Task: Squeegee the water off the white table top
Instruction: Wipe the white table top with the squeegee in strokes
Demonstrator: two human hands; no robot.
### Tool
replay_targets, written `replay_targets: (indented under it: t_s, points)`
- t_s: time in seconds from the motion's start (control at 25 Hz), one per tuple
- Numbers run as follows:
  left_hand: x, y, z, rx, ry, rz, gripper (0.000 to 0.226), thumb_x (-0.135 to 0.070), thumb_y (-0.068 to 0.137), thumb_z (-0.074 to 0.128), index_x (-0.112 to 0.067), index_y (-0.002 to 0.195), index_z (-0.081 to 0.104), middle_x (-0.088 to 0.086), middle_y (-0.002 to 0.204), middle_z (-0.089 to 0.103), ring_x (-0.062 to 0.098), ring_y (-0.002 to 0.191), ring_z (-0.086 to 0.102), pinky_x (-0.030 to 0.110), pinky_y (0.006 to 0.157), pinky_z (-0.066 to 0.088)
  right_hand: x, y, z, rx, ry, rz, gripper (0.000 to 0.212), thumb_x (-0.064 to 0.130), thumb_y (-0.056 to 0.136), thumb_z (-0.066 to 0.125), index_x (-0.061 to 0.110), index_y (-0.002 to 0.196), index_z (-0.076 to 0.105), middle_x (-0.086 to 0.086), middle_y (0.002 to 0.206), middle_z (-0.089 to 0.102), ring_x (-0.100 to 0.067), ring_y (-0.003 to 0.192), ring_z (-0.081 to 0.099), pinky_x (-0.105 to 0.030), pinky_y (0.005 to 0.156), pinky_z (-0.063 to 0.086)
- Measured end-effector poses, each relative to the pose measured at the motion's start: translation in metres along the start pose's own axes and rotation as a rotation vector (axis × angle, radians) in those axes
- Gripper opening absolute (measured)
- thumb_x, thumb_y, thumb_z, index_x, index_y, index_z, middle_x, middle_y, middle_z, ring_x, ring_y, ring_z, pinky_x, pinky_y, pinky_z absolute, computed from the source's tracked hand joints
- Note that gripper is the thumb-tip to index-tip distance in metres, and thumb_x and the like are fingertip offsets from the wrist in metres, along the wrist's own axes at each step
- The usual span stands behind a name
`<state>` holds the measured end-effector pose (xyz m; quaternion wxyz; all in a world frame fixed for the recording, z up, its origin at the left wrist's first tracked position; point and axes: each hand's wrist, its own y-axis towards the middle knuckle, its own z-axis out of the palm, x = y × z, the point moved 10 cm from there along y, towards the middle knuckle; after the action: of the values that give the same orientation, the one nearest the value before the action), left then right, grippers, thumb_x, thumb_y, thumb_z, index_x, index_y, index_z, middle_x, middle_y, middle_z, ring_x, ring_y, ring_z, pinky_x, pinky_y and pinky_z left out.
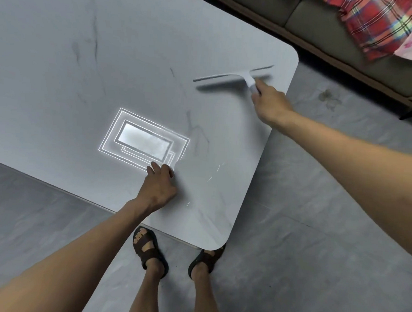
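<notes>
Two bare forearms reach out from the bottom of the view, and below them two feet in dark sandals [150, 249] stand on the grey floor [315, 233] at the near corner of the white counter [62, 53]; the left hand [159, 186] lies on the counter near its front edge, fingers loosely spread and pressed flat, holding nothing, seemingly bracing the body; its fingertips touch the edge of a bright rectangular reflection [143, 140] of a ceiling light. The right hand [270, 102] is stretched far out toward the right edge, closed round the short handle of a white squeegee [228, 77]; the blade lies across the surface near the far right rounded corner, though whether the rubber is fully pressed down cannot be told, since the tool is a little blurred. A few small glints of water [215, 173] show on the counter between the two hands, near the right edge; elsewhere the surface shows only faint grey veining. A sofa [350, 32] with a plaid cloth [379, 24] stands beyond the corner. The step in hand looks like the start of a stroke at the far end; the next move would call for even downward pressure, with the blade drawn toward the near edge so the droplets are carried off the side rather than spread.
</notes>
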<state>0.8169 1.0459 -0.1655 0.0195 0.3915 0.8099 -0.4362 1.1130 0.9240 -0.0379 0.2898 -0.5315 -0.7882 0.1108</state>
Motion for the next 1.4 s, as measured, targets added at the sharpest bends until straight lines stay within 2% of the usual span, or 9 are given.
replay_targets:
  t_s: [0.16, 0.28, 0.44, 0.56, 0.76, 0.88, 1.04, 1.16, 1.4]
  points:
    - [0.002, 0.008, 0.003, 0.028, 0.028, -0.022, 0.035, -0.012, 0.08, 0.05, -0.006, 0.113, 0.041, 0.036, 0.141, 0.028, 0.053, 0.131, 0.029, 0.045, 0.088, 0.043, 0.008, -0.011, 0.038, 0.065, -0.137, -0.035, 0.053, 0.02, 0.099, 0.029, 0.03, 0.15, 0.019, -0.019, 0.133, 0.054, -0.043, 0.116, 0.051, -0.039, 0.081, 0.039]
    - [0.004, 0.01, 0.004, 0.07, 0.014, -0.038, 0.038, -0.012, 0.081, 0.049, -0.006, 0.117, 0.04, 0.038, 0.143, 0.025, 0.054, 0.133, 0.025, 0.047, 0.094, 0.042, -0.028, -0.084, 0.059, 0.122, -0.203, -0.001, 0.057, 0.017, 0.1, 0.033, 0.03, 0.152, 0.014, -0.019, 0.102, 0.063, -0.039, 0.088, 0.06, -0.037, 0.07, 0.044]
    - [0.0, 0.01, 0.002, 0.093, 0.017, -0.043, 0.037, -0.013, 0.08, 0.05, -0.007, 0.115, 0.041, 0.038, 0.143, 0.024, 0.055, 0.133, 0.023, 0.041, 0.086, 0.04, -0.061, -0.143, 0.044, 0.195, -0.264, 0.064, 0.045, 0.024, 0.101, 0.037, 0.031, 0.145, 0.03, -0.012, 0.082, 0.06, -0.031, 0.069, 0.057, -0.032, 0.063, 0.041]
    - [-0.004, 0.01, 0.003, 0.104, 0.016, -0.057, 0.036, -0.014, 0.078, 0.05, -0.008, 0.113, 0.041, 0.039, 0.143, 0.021, 0.055, 0.134, 0.02, 0.043, 0.089, 0.04, -0.059, -0.09, 0.006, 0.109, -0.177, 0.104, 0.032, 0.025, 0.102, 0.031, 0.023, 0.133, 0.042, -0.025, 0.103, 0.063, -0.04, 0.085, 0.062, -0.032, 0.067, 0.04]
    - [0.0, 0.012, 0.005, 0.113, 0.023, -0.063, 0.038, -0.015, 0.077, 0.052, -0.01, 0.112, 0.04, 0.037, 0.145, 0.019, 0.056, 0.134, 0.02, 0.044, 0.087, 0.041, -0.042, 0.009, -0.037, -0.048, 0.174, 0.361, 0.027, 0.0, 0.091, 0.026, 0.011, 0.104, 0.047, -0.018, 0.074, 0.051, -0.02, 0.046, 0.05, -0.015, 0.037, 0.035]
    - [0.0, 0.011, 0.008, 0.139, 0.019, -0.058, 0.041, -0.013, 0.075, 0.053, -0.012, 0.113, 0.039, 0.033, 0.149, 0.015, 0.054, 0.136, 0.019, 0.04, 0.081, 0.039, -0.035, 0.01, -0.005, 0.005, 0.369, 0.421, 0.032, -0.003, 0.086, 0.026, 0.026, 0.077, 0.034, -0.011, 0.089, 0.047, -0.018, 0.06, 0.048, -0.022, 0.05, 0.04]
    - [0.0, 0.003, 0.003, 0.135, 0.007, -0.057, 0.041, -0.007, 0.075, 0.053, -0.012, 0.113, 0.039, 0.03, 0.147, 0.02, 0.052, 0.133, 0.027, 0.034, 0.077, 0.037, -0.043, -0.044, 0.032, -0.02, 0.276, 0.306, 0.056, 0.008, 0.094, 0.03, 0.028, 0.146, 0.029, -0.011, 0.113, 0.054, -0.024, 0.069, 0.053, -0.026, 0.043, 0.043]
    - [-0.004, -0.001, -0.006, 0.111, 0.005, -0.01, 0.035, -0.006, 0.079, 0.054, -0.011, 0.111, 0.04, 0.025, 0.136, 0.031, 0.047, 0.125, 0.037, 0.034, 0.075, 0.038, -0.052, -0.101, 0.059, 0.045, 0.214, 0.198, 0.06, 0.015, 0.097, 0.032, 0.031, 0.153, 0.016, -0.014, 0.113, 0.061, -0.024, 0.087, 0.052, -0.034, 0.069, 0.047]
    - [-0.002, -0.024, -0.014, 0.064, -0.006, 0.057, 0.026, -0.003, 0.083, 0.05, -0.007, 0.107, 0.041, 0.024, 0.131, 0.037, 0.047, 0.123, 0.042, 0.035, 0.077, 0.034, -0.069, -0.201, 0.093, 0.119, 0.059, 0.128, 0.054, 0.024, 0.101, 0.038, 0.033, 0.152, 0.023, -0.014, 0.089, 0.069, -0.027, 0.069, 0.055, -0.035, 0.065, 0.048]
